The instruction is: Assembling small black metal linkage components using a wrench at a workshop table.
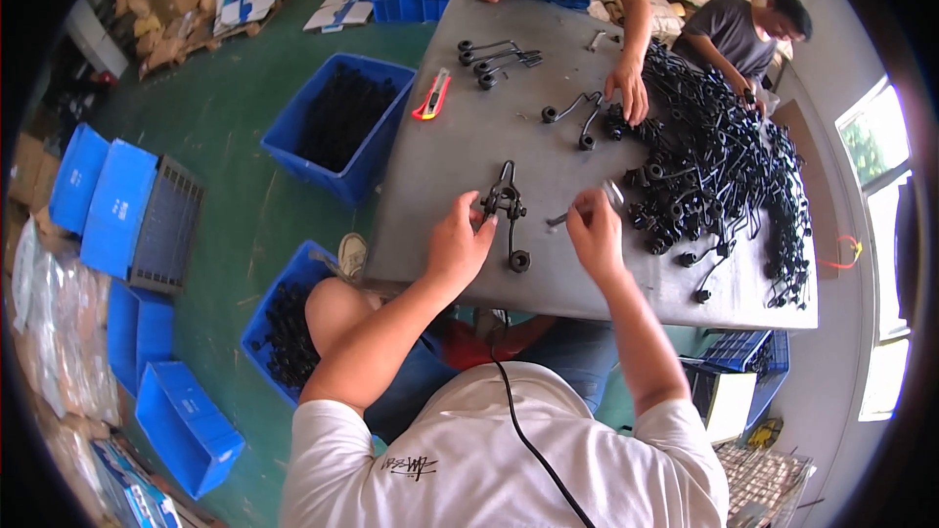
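Note:
My left hand (460, 242) pinches a black bent-rod part (506, 198) by the left side of its bracket, above the grey table. The part has a narrow loop at its far end, and a rod ending in a black ring (518, 260) reaches toward me. To the right of it, my right hand (598, 235) is closed around a silvery metal tool (614, 195). Its thin end shows left of the fingers; the rest is hidden in the grip, so its exact kind is unclear. A gap separates the tool from the black part.
A large heap of black rod parts (719, 156) covers the table's right side. Beyond my hands lie loose parts (494, 61) and a red utility knife (433, 95). A co-worker's hand (627, 90) touches the heap; another person sits behind it. Blue bins (367, 176) stand left.

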`<state>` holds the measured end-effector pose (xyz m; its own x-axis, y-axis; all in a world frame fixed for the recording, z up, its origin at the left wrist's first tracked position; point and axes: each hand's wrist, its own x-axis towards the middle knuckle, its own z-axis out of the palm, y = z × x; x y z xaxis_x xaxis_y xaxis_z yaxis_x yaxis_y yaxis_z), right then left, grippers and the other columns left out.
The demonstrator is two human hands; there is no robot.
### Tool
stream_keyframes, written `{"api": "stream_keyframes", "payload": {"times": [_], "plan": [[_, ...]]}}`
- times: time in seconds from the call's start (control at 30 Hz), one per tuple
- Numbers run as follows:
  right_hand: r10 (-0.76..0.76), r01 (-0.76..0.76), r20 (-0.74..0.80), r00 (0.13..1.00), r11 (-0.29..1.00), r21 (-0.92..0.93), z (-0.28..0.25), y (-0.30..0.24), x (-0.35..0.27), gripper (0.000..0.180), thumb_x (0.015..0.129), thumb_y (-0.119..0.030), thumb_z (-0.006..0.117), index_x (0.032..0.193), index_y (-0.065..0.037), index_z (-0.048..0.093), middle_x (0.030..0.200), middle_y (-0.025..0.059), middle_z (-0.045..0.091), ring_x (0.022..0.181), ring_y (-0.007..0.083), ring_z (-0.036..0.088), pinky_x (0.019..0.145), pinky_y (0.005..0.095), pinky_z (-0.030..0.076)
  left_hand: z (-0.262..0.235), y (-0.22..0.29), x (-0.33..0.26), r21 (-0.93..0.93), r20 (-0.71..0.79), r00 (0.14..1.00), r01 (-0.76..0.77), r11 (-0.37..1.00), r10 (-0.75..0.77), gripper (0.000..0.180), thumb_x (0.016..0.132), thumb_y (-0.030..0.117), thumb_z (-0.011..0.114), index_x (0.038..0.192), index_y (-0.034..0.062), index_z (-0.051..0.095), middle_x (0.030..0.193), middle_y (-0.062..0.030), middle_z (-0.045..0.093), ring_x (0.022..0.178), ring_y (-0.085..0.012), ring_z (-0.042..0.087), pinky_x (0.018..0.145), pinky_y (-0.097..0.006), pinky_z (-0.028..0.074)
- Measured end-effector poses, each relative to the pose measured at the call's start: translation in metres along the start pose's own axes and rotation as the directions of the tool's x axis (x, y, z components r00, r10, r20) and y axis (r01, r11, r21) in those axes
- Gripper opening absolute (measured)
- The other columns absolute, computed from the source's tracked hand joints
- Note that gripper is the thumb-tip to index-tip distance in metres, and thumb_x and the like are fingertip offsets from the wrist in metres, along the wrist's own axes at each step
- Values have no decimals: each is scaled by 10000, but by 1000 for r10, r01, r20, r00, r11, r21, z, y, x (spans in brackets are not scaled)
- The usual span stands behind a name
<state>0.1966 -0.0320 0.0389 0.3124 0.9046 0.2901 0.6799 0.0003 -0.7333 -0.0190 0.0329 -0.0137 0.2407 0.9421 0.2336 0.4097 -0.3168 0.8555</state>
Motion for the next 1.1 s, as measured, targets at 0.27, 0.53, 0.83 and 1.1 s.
{"api": "stream_keyframes", "payload": {"times": [0.27,0.53,0.83,1.1], "plan": [[-300,322,-185,936,940,108,32,-9,-60,180,893,-3,667,1001,-49,530,819,120,638,661,310,625,603,380,506,3,-5,0,64,-47,997,-62,996,65,448,859,152,708,1250,29,527,891,-120,696,746,-310,662,693,-430,523],[-643,648,93,760,742,-171,35,-12,-51,319,787,-12,769,1019,-52,553,879,103,641,754,286,620,681,387,484,2,-6,-5,105,-79,987,-130,986,138,421,836,123,713,1213,36,546,889,-134,705,794,-363,674,718,-465,516],[300,-408,277,913,694,593,27,32,56,262,996,-288,592,978,-27,597,759,75,654,592,169,604,545,296,451,1,-13,-2,48,-34,989,-140,989,142,428,853,79,708,1248,45,547,875,-170,697,791,-373,678,686,-449,536],[286,-247,236,929,952,-181,11,24,53,358,977,-385,572,931,-35,628,772,128,656,839,298,676,734,410,514,-100,-11,-15,-35,-146,987,58,998,-63,442,903,95,700,1311,58,533,861,-87,676,777,-173,647,713,-324,525]]}}
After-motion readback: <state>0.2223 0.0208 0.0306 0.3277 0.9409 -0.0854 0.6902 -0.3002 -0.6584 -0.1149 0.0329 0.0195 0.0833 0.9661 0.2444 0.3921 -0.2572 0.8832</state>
